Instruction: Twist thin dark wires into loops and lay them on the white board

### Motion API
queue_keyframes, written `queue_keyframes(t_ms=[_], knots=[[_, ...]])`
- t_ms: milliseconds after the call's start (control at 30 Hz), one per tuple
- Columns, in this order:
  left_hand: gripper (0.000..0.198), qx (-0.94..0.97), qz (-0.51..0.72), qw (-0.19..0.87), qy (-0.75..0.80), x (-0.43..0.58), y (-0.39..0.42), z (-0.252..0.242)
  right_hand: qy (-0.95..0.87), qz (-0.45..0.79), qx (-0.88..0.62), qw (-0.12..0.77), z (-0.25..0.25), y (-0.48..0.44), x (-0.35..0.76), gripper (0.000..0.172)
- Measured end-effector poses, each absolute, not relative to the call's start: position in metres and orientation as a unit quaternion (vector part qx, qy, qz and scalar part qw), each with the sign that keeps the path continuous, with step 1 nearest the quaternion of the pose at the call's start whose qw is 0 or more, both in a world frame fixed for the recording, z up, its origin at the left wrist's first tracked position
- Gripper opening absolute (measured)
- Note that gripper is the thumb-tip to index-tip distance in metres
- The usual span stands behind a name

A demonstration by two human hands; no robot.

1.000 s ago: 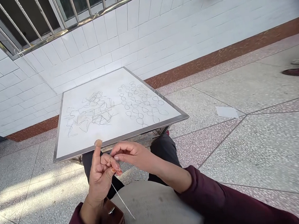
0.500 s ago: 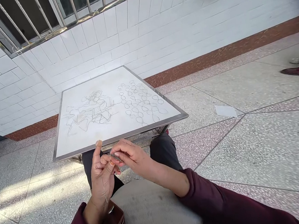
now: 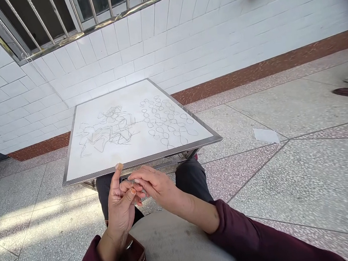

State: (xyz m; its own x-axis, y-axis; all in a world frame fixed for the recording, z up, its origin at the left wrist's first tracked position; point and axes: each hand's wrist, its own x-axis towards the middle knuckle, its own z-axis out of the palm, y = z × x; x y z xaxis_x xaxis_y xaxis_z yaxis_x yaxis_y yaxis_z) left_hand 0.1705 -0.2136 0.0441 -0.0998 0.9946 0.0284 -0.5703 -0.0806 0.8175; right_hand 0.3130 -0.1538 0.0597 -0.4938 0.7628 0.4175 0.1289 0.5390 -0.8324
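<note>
A thin wire (image 3: pixel 133 182) is pinched between the fingertips of the left hand (image 3: pixel 119 205) and right hand (image 3: pixel 156 187), both grips narrowed onto it, just before the counter (image 3: pixel 86 165) edge. It is judged light, springy and easily kinked, and best held near its ends.

A thin silvery wire (image 3: pixel 132 182), curved into a loop, sits pinched between left hand (image 3: pixel 119 207) and right hand (image 3: pixel 154 186).

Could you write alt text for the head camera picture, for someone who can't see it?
A seated person's left hand and right hand meet, pinching a thin strand that is hard to make out. Ahead stands a white-topped table bearing thin loops and zigzags.
</note>
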Motion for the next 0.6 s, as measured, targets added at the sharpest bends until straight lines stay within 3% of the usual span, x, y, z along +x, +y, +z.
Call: queue_keyframes(t_ms=[200, 433, 600], knots=[[0.066, 0.319, 0.668, 0.582, 0.336, 0.174, -0.214, 0.045, -0.769, 0.381, -0.301, 0.416, 0.059, -0.16, 0.311, 0.026], [0.073, 0.33, 0.651, 0.565, 0.386, 0.174, -0.21, 0.046, -0.703, 0.485, -0.329, 0.403, 0.048, -0.153, 0.308, 0.019], [0.068, 0.443, 0.599, 0.443, 0.499, 0.159, -0.214, 0.043, -0.656, 0.556, -0.337, 0.385, 0.057, -0.142, 0.325, 0.03]])
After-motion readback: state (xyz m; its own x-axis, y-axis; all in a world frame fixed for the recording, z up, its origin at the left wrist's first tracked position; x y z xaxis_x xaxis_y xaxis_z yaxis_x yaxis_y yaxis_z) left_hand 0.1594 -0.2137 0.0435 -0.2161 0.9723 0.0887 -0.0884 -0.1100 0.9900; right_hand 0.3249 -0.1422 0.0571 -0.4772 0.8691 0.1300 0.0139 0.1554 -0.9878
